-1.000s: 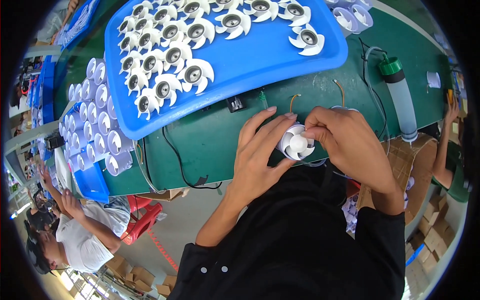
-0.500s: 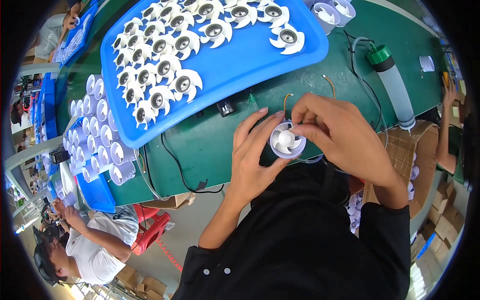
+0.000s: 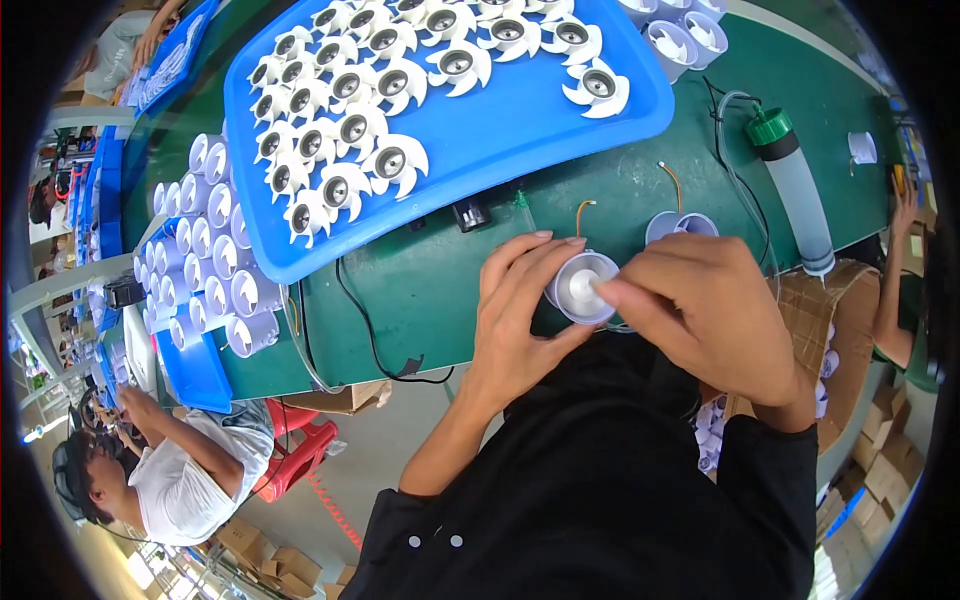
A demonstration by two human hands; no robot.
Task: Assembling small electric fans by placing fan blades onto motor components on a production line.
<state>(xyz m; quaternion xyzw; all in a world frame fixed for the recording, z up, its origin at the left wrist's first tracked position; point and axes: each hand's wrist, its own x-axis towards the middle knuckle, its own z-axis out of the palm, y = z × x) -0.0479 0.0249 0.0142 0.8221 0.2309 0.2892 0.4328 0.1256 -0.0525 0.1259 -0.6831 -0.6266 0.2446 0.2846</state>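
My left hand (image 3: 508,325) wraps its fingers and thumb round a pale lilac fan housing (image 3: 562,302), whose opening faces up. Inside it, the white fan (image 3: 581,285) looks smeared, its blades not distinct. My right hand (image 3: 715,310) is closed, with curled fingers and the thumb tip over the right side of the opening; whether it pinches anything is hidden. An orange wire (image 3: 579,215) shows just beyond the held housing. A second lilac housing (image 3: 656,229) stands behind my right hand, partly covered by it, with another wire (image 3: 675,185) behind it.
A blue tray (image 3: 500,130) with several white impellers (image 3: 391,162) lies ahead. Housings (image 3: 230,258) are stacked at left, more (image 3: 670,45) beyond the tray. A green-capped tube (image 3: 795,190) and cardboard box (image 3: 840,340) are at right. A person (image 3: 180,480) sits at left.
The fan's blades, distinct before, are now blurred. My right hand has shifted slightly right and down, and the second housing has come into sight. The whole view has shifted a little.
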